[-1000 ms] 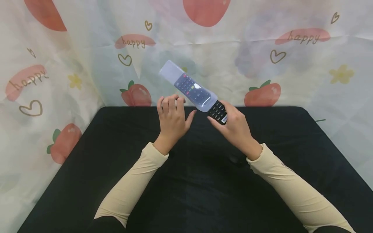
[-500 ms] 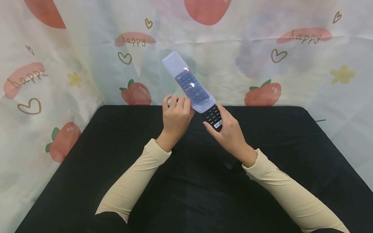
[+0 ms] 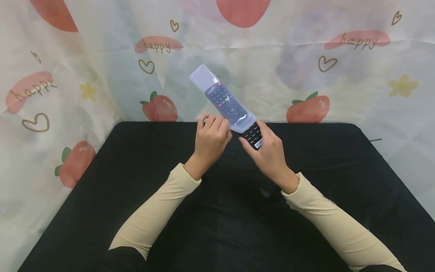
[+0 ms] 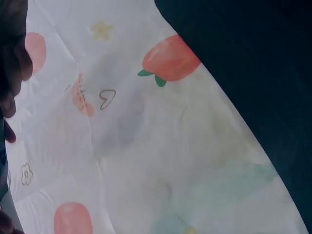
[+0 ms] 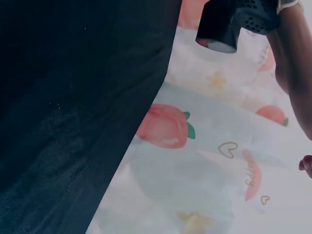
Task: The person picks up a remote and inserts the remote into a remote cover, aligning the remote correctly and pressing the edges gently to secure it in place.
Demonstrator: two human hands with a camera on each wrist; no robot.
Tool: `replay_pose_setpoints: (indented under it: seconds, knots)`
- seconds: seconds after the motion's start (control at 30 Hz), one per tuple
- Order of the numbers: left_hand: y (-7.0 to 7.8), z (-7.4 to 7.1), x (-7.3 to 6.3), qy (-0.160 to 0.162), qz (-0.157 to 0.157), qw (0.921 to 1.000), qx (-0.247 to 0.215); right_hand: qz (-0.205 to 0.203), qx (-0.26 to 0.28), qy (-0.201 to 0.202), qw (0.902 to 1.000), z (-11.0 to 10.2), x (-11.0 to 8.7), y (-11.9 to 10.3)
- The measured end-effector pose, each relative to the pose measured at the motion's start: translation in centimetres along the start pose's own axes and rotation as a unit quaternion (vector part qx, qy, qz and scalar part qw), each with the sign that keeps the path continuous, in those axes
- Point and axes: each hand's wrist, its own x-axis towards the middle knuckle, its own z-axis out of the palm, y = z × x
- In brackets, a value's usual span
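A black remote control is tilted up and leftward above the table's far edge, its upper part inside a translucent bluish cover. The cover's end sticks out past the remote as a flat blank flap. My right hand grips the bare lower end of the remote, thumb on the near side and fingers on the far side. At the cover's lower left edge, my left hand pinches with curled fingers; its fingertips are partly hidden. In the left wrist view, only dark fingers show at the left edge.
A black-covered table lies beneath both arms. Behind and to the left hangs a pale curtain printed with fruit and hearts. In the right wrist view, a dark perforated device sits by the left forearm.
My left hand has gone from spread fingers beside the cover to curled fingers at its lower edge. The remote and cover swung steeper, then dipped slightly; my right hand keeps its grip.
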Motion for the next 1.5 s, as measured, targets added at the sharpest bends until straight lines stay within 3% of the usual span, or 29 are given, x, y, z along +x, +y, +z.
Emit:
replay_pose_setpoints:
  seconds: [0.2, 0.37, 0.5, 0.6, 0.7, 0.83, 0.93, 1.03, 1.13, 1.2, 1.33, 1.4, 1.5]
  knots:
    - [0.4, -0.1, -0.1, 0.007, 0.007, 0.9999, -0.004, -0.004, -0.014, 0.007, 0.9999, 0.0, 0.3, 0.0]
    - [0.0, -0.1, -0.1, 0.003, 0.014, 0.9991, 0.039, 0.0, -0.004, -0.008, 1.0, -0.2, 0.6, 0.1]
    - [-0.6, -0.6, -0.1, -0.04, 0.024, 0.997, 0.061, -0.019, -0.006, -0.035, 0.9992, -0.8, 0.5, 0.6]
    - [-0.9, -1.2, -0.2, -0.074, 0.018, 0.996, 0.047, -0.071, -0.041, -0.042, 0.9957, -1.4, 0.2, 1.4]
    - [-0.9, -1.8, -0.1, -0.068, 0.007, 0.9973, 0.028, -0.149, -0.099, -0.03, 0.9834, -1.6, -0.2, 2.3]
    - [-0.5, -2.2, 0.3, -0.031, 0.027, 0.9991, -0.004, -0.255, -0.157, -0.007, 0.9541, -1.5, -0.4, 3.2]
    - [-0.5, -2.2, 0.4, -0.024, 0.063, 0.9973, -0.031, -0.299, -0.179, 0.0, 0.9373, -1.4, -0.4, 3.5]
    - [-0.7, -2.0, 0.3, -0.022, 0.089, 0.9945, -0.05, -0.315, -0.196, -0.004, 0.9286, -1.5, -0.4, 3.8]
    - [-0.9, -2.0, 0.1, -0.013, 0.099, 0.9931, -0.062, -0.311, -0.197, -0.026, 0.9293, -1.6, -0.5, 3.9]
    - [-1.0, -1.9, 0.0, -0.003, 0.099, 0.9929, -0.066, -0.292, -0.18, -0.061, 0.9373, -1.7, -0.5, 3.9]
    - [-1.1, -2.0, -0.1, 0.016, 0.096, 0.9921, -0.08, -0.205, -0.088, -0.167, 0.9605, -2.4, -0.4, 3.6]
    - [-1.2, -2.0, -0.1, 0.023, 0.094, 0.9913, -0.09, -0.154, -0.032, -0.211, 0.9646, -2.8, -0.3, 3.5]
    - [-1.4, -1.9, -0.2, 0.025, 0.085, 0.9913, -0.097, -0.136, -0.004, -0.214, 0.9672, -3.1, 0.0, 3.5]
